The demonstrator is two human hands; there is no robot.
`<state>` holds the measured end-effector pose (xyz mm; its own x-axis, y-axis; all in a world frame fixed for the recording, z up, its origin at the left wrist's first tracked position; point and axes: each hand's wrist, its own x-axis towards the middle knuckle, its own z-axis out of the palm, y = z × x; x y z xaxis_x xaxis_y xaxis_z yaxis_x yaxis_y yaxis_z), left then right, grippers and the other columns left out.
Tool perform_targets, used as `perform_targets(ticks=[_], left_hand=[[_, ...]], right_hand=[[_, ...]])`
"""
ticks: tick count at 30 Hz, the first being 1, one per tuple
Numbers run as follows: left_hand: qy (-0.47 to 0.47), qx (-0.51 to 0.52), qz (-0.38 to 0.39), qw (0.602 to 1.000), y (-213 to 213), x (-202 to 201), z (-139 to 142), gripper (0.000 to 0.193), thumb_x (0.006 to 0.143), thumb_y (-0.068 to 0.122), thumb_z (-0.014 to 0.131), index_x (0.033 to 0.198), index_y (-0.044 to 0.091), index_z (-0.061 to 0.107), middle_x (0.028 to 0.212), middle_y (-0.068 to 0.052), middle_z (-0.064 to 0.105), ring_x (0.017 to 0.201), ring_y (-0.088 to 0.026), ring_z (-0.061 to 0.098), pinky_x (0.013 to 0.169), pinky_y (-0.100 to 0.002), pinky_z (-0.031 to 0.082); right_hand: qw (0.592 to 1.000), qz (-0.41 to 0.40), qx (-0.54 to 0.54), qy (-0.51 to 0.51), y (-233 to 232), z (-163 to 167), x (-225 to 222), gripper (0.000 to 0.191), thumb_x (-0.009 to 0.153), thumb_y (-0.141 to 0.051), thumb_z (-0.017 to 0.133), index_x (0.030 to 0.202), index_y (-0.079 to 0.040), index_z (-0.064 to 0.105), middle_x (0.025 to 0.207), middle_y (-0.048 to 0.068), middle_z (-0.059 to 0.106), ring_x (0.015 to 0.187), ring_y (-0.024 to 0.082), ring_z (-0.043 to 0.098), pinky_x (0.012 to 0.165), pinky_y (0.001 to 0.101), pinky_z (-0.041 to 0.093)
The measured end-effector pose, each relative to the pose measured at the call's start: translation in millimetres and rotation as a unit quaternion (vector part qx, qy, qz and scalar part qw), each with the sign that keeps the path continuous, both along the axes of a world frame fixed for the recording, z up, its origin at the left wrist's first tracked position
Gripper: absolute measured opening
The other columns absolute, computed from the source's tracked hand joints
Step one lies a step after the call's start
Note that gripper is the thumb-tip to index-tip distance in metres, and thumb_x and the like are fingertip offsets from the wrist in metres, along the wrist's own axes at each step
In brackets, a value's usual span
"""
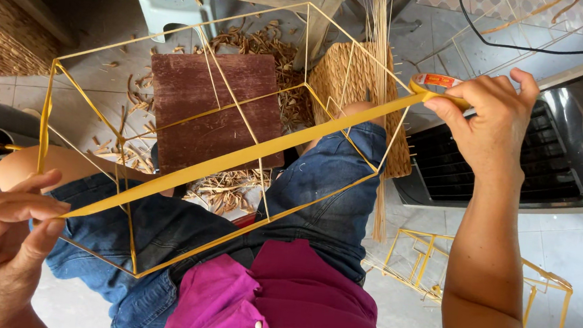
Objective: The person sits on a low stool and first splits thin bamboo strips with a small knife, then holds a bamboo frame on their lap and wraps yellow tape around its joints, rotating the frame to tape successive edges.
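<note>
A box-shaped frame of thin yellow wire (176, 34) rests over my lap, partly wrapped in yellow tape. My right hand (489, 114) holds a roll of yellow tape (434, 81) at the upper right. A long strip of tape (235, 160) runs taut from the roll diagonally down to my left hand (4, 230), which pinches the strip's end against the frame's lower left corner.
A dark brown board (212, 108) lies on the floor among dry straw scraps (263, 42). A woven basket panel (361, 86) with thin sticks stands by my knee. A black fan heater (552, 152) sits at right. Another taped wire frame (479, 272) lies lower right.
</note>
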<state>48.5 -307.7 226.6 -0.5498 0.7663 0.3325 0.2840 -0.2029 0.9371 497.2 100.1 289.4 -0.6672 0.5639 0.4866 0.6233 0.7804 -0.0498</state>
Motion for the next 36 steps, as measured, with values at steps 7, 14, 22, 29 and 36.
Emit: perform_targets(ticks=[7,14,22,29,36], left_hand=[[0.004,0.002,0.014,1.0,1,7,7,0.012,0.103,0.009,0.078,0.107,0.001,0.07,0.107,-0.007,0.071,0.131,-0.025,0.06,0.119,-0.038,0.043],[0.018,0.006,0.025,1.0,7,10,10,0.012,0.105,0.01,0.076,0.104,0.001,0.069,0.105,-0.006,0.071,0.128,-0.024,0.062,0.115,-0.036,0.045],[-0.057,0.026,0.061,0.996,22,22,20,0.017,0.096,0.013,0.074,0.104,0.002,0.063,0.104,-0.005,0.069,0.129,-0.025,0.062,0.112,-0.037,0.049],[0.057,-0.015,0.039,0.998,21,22,30,0.008,0.103,0.007,0.069,0.106,0.0,0.071,0.103,-0.007,0.072,0.128,-0.026,0.065,0.12,-0.04,0.047],[0.196,-0.122,0.113,0.966,30,35,49,0.015,0.095,0.005,0.08,0.109,0.007,0.078,0.107,-0.007,0.076,0.122,-0.023,0.072,0.099,-0.034,0.056]], right_hand=[[1.0,0.004,-0.021,0.015,8,-9,-7,0.03,0.101,-0.032,0.085,0.088,-0.01,0.068,0.083,-0.002,0.066,0.088,0.018,0.063,0.115,0.0415,0.033],[0.999,0.008,-0.037,0.025,6,-8,-11,0.026,0.104,-0.029,0.085,0.093,-0.01,0.07,0.086,-0.001,0.067,0.087,0.018,0.063,0.115,0.0411,0.033],[0.994,0.077,-0.043,0.062,-33,6,-55,0.018,0.108,-0.004,0.066,0.125,-0.007,0.073,0.127,0.008,0.072,0.126,0.025,0.067,0.119,0.0447,0.037],[0.938,0.274,-0.175,0.121,-76,7,-129,0.026,0.101,-0.003,0.066,0.127,-0.005,0.071,0.131,0.01,0.07,0.136,0.027,0.063,0.119,0.0428,0.049],[0.913,0.376,-0.147,0.055,-103,3,-200,0.028,0.095,-0.012,0.076,0.122,-0.008,0.073,0.128,0.007,0.073,0.129,0.028,0.065,0.113,0.0422,0.052]])
